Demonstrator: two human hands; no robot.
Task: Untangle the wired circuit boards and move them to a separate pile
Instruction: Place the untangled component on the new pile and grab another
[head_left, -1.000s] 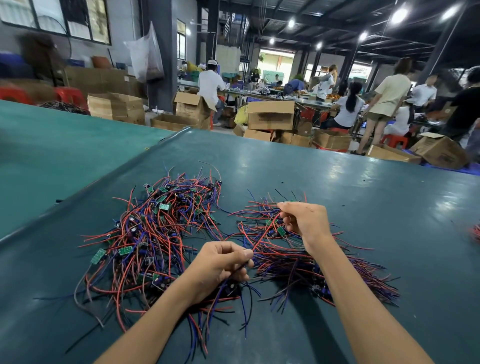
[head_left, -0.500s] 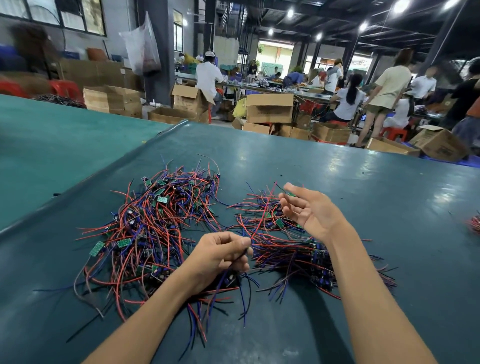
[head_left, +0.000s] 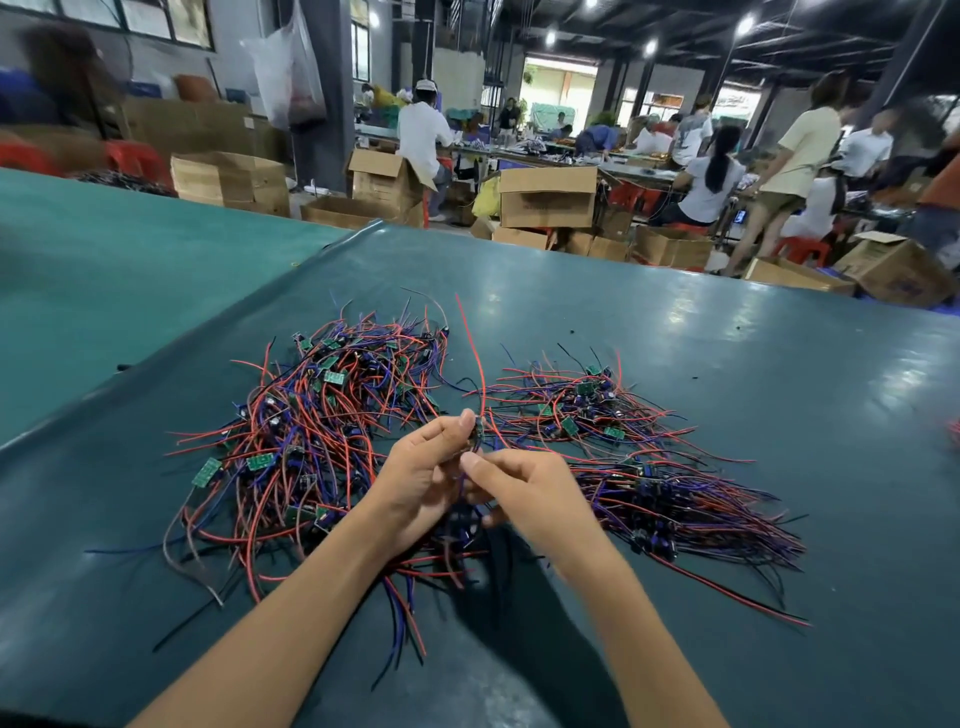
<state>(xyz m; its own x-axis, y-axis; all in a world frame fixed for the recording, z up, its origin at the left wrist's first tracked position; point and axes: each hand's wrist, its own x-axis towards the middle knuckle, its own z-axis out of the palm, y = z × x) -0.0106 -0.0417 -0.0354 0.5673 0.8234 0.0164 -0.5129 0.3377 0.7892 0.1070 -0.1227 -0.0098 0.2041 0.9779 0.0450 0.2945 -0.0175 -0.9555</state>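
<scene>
A tangled heap of small green circuit boards with red and blue wires (head_left: 322, 436) lies left of centre on the dark green table (head_left: 727, 364). A second, flatter pile of wired boards (head_left: 623, 447) lies to its right. Between the two piles my left hand (head_left: 421, 478) pinches one small wired board (head_left: 477, 431), raised above the table, and its long red wire curves upward. My right hand (head_left: 524, 493) meets it from the right and pinches the wires just under that board.
A lighter green table (head_left: 130, 270) adjoins on the left along a raised seam. Cardboard boxes (head_left: 548, 197) stand on the floor beyond the far edge, with several people working at benches behind. More red wires (head_left: 953, 431) show at the right edge.
My right hand has left the right pile and come back to meet my left hand. My left hand has lifted a board out of the tangle, with a red wire trailing upward.
</scene>
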